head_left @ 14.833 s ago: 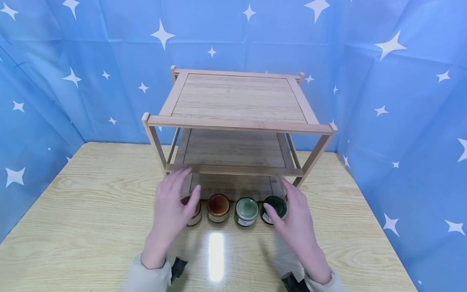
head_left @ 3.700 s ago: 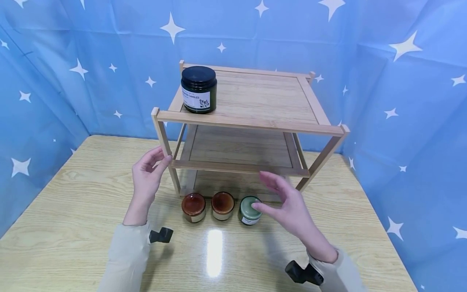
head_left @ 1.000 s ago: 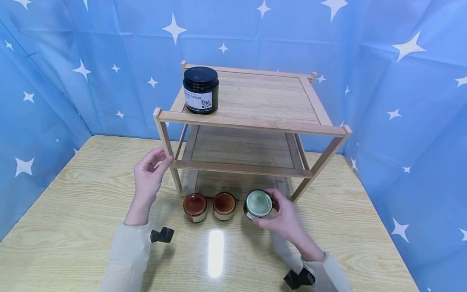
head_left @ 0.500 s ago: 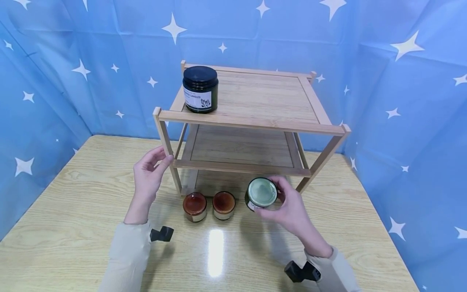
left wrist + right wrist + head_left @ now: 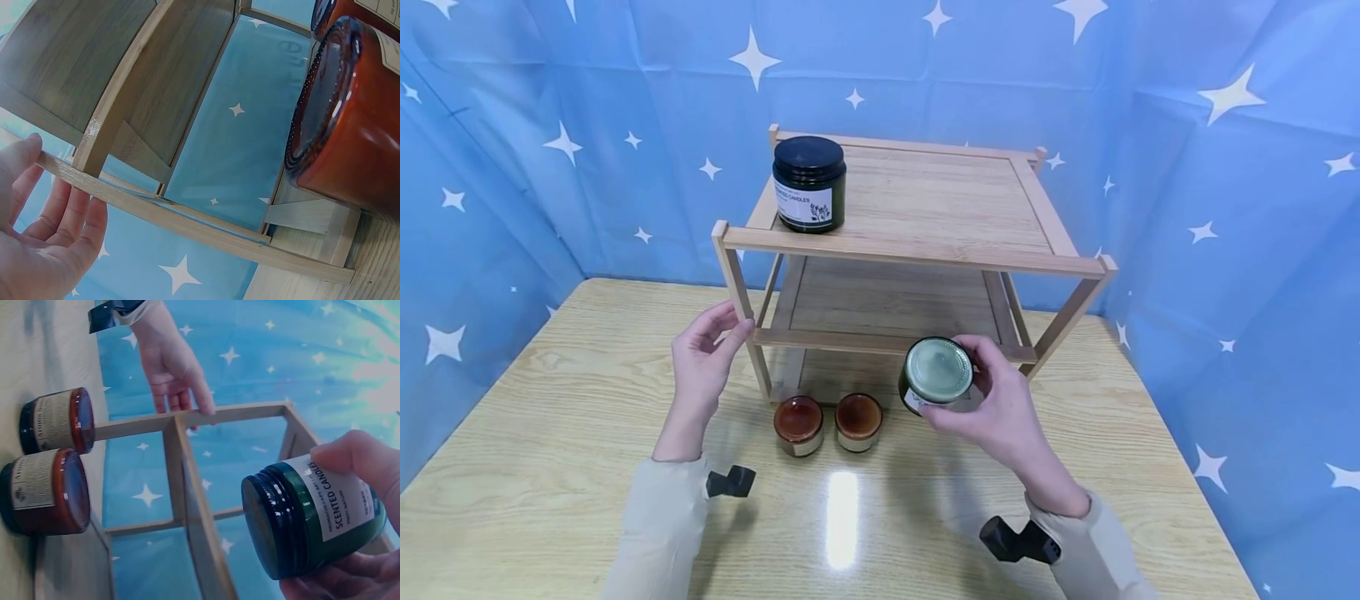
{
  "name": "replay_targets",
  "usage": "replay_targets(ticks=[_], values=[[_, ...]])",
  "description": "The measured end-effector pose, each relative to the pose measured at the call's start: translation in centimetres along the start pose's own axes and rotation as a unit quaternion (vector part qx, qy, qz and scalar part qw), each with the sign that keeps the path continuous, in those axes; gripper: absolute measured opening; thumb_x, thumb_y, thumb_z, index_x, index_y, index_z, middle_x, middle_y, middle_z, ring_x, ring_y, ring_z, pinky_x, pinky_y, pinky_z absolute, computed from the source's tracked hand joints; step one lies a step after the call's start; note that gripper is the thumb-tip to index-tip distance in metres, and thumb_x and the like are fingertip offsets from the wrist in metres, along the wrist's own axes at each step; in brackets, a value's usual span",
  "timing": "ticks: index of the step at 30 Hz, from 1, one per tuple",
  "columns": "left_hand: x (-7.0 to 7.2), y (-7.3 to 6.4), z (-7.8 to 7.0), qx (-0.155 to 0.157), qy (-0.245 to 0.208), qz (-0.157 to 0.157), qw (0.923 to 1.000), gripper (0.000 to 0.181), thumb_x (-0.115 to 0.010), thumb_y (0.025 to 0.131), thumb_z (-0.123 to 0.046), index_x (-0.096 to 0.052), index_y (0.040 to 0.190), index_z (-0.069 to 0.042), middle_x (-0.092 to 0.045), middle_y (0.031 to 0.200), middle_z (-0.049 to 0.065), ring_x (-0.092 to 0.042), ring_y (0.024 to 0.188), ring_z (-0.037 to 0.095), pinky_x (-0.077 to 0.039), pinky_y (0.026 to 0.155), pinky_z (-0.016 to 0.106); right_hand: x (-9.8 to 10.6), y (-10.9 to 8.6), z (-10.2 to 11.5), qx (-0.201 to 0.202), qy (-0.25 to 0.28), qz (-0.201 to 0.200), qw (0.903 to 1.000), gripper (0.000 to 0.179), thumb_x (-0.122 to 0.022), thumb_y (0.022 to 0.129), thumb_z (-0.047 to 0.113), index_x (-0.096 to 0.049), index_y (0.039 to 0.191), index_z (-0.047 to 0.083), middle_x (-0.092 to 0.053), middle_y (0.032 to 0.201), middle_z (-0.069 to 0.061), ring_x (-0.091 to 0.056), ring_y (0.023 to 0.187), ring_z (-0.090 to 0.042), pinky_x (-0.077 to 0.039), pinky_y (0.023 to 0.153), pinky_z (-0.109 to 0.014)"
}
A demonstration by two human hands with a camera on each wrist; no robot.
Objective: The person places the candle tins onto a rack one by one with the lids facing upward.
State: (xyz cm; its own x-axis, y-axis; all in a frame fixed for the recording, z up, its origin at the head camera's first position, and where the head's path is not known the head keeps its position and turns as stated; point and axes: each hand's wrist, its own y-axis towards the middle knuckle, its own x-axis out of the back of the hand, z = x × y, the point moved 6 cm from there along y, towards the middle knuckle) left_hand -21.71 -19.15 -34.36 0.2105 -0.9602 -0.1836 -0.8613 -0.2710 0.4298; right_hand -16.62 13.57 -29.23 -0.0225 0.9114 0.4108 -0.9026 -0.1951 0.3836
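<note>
1. While its sides were gripped between the thumb and fingers of the right hand (image 5: 996, 408), the green jar (image 5: 937, 372) was held above the tabletop (image 5: 587, 433), in front of the wooden rack (image 5: 917, 252), slightly right of the rack's middle.
2. The green jar was turned upside down: its pale base was shown uppermost in the head view, and its black lid (image 5: 262, 531) was directed toward the tabletop. On its white label (image 5: 334, 497), the words "SCENTED CANDLES" could be read in the right wrist view.
3. By the left hand (image 5: 702, 367), the rack's front left post (image 5: 734, 279) was pinched near the middle shelf's front rail (image 5: 835, 340), with the thumb laid on one side and the fingers on the other.
4. Two brown jars (image 5: 798, 423) were set upside down on the tabletop, just beside each other, before the rack's lower left part.
5. On the top shelf (image 5: 940, 192), near its front left corner, a dark green jar (image 5: 809, 187) was placed upright, its white label turned frontward.
6. Both wrists were covered by pale sleeves (image 5: 658, 521), and a strip of light (image 5: 842, 521) was reflected on the tabletop.
7. The scene was backed by a blue curtain (image 5: 655, 67) printed with white stars.
</note>
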Motion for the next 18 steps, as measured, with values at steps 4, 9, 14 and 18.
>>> replay_targets(ticks=[4, 9, 14, 18], values=[[0.0, 0.0, 0.0, 0.000, 0.000, -0.001, 1.0000, 0.032, -0.061, 0.086, 0.015, -0.072, 0.106, -0.007, -0.068, 0.089, -0.006, -0.064, 0.090, 0.010, -0.052, 0.085, 0.022, 0.1, 0.5, 1.0, 0.019, 0.016, -0.006, 0.9997, 0.065, -0.084, 0.060, -0.008, -0.055, 0.117, -0.004, -0.061, 0.108, -0.010, -0.058, 0.097, -0.017, -0.050, 0.084, -0.018], [0.0, 0.0, 0.0, -0.001, -0.005, -0.001, 1.0000, 0.034, -0.061, 0.086, 0.016, -0.073, 0.105, -0.009, -0.069, 0.089, -0.007, -0.064, 0.089, 0.009, -0.052, 0.085, 0.022, 0.4, 1.2, 2.5, 0.033, 0.025, -0.011, 0.9991, 0.066, -0.084, 0.059, -0.009, -0.055, 0.118, -0.004, -0.061, 0.108, -0.010, -0.058, 0.097, -0.017, -0.050, 0.082, -0.019], [0.0, 0.0, -0.1, -0.002, -0.002, 0.000, 1.0000, 0.034, -0.061, 0.086, 0.016, -0.073, 0.105, -0.009, -0.068, 0.089, -0.007, -0.064, 0.089, 0.009, -0.052, 0.085, 0.022, 0.6, 1.9, 4.1, 0.046, 0.026, -0.012, 0.9985, 0.068, -0.085, 0.058, -0.008, -0.055, 0.118, -0.004, -0.060, 0.110, -0.008, -0.058, 0.096, -0.018, -0.050, 0.081, -0.019], [-0.1, 0.0, -0.1, 0.001, -0.004, -0.001, 1.0000, 0.035, -0.061, 0.086, 0.016, -0.073, 0.105, -0.011, -0.069, 0.089, -0.007, -0.064, 0.089, 0.009, -0.052, 0.085, 0.022, 0.7, 2.5, 5.2, 0.063, 0.041, -0.013, 0.9971, 0.066, -0.084, 0.059, -0.007, -0.055, 0.118, -0.006, -0.060, 0.110, -0.009, -0.058, 0.095, -0.019, -0.051, 0.081, -0.021]])
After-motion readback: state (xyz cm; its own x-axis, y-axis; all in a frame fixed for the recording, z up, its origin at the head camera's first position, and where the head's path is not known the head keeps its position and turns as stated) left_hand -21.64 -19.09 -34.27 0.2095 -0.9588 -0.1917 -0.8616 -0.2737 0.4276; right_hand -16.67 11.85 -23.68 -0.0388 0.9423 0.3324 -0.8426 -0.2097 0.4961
